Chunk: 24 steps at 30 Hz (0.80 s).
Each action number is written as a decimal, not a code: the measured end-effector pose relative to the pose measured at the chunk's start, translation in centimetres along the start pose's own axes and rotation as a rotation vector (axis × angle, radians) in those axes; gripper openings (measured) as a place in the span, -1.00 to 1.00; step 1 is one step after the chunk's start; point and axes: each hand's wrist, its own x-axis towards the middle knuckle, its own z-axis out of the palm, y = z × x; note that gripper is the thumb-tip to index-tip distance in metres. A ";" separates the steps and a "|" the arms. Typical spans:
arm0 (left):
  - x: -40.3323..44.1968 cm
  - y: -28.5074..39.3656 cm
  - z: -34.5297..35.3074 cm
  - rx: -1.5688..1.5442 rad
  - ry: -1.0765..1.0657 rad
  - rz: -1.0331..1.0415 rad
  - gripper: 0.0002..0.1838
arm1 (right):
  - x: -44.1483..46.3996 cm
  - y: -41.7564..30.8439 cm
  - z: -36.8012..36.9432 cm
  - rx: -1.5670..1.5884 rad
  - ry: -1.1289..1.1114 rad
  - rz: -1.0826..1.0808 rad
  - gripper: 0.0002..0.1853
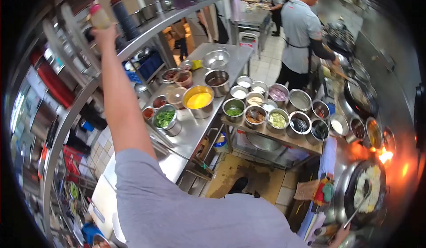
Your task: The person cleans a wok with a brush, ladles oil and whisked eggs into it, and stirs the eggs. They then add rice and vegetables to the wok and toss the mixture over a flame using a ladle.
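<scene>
My left hand (104, 35) is stretched up to the overhead shelf, its fingers closed round the lower part of a squeeze bottle (100, 17) with a red top and pale yellowish contents. Just beside it stands a dark squeeze bottle (124, 18). Low at the right, my right hand (340, 236) grips the handle of a long metal ladle (357, 210), partly cut off by the frame's edge. The ladle's dark bowl rests in pale yellow-white food (371, 182) inside a black wok (353, 177) on the stove. Flames (385, 156) rise beside the wok.
Several steel pots of ingredients crowd a low bench (284, 140), and a steel table (195, 134) carries more, including a yellow liquid pot (199, 100). A co-worker (301, 30) stands at another wok ahead. A brown mat (248, 174) covers the floor.
</scene>
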 end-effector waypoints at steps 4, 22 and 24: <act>-9.3 5.3 -2.8 -0.315 -0.066 0.339 -0.31 | -4.3 -2.2 -1.5 0.126 -0.083 0.264 -0.44; -69.9 37.2 -3.3 -0.285 -1.411 1.662 -0.48 | -16.3 -23.0 -9.5 0.175 0.317 0.321 -0.40; -73.9 39.4 -3.3 -0.262 -1.415 1.730 -0.53 | -17.4 -23.6 -10.0 0.163 0.332 0.345 -0.40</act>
